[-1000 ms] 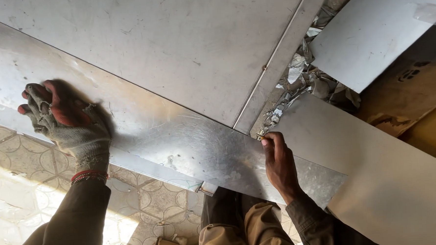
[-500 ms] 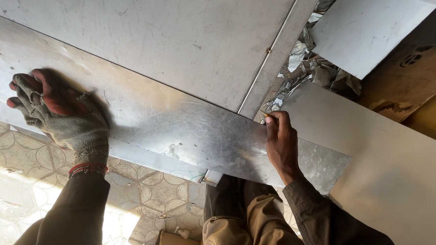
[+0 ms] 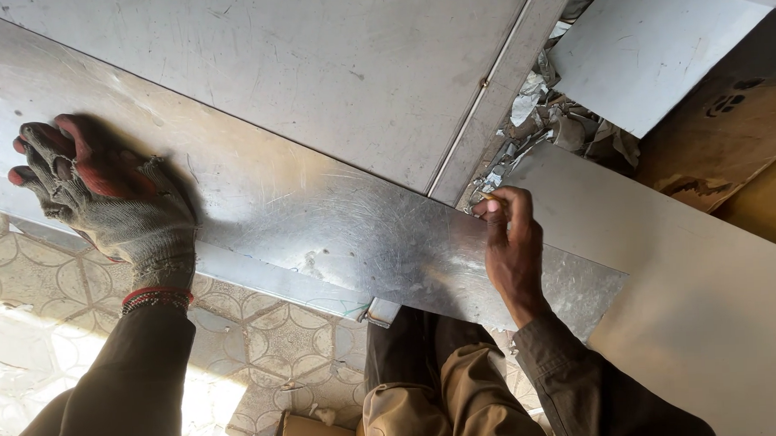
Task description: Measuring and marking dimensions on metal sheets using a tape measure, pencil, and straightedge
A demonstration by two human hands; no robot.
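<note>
A long scratched metal strip (image 3: 318, 221) lies slantwise across the view, over a bigger grey metal sheet (image 3: 311, 64). My left hand (image 3: 108, 200), in a worn grey and red work glove, presses down on the strip's left part with its fingers curled. My bare right hand (image 3: 513, 247) is at the strip's right part. Its thumb and fingertips pinch at the strip's far edge, beside the raised rim of the big sheet. My knees show below the strip.
Crumpled metal scraps (image 3: 558, 123) fill the gap past the big sheet's rim. A white panel (image 3: 659, 40) lies top right, a pale board (image 3: 715, 317) at right, brown cardboard (image 3: 733, 133) beyond. Patterned floor tiles (image 3: 262, 337) and a small box (image 3: 310, 435) are below.
My right hand has slid up the strip to its far edge and its fingers have closed into a pinch. My left hand has stayed pressed on the strip.
</note>
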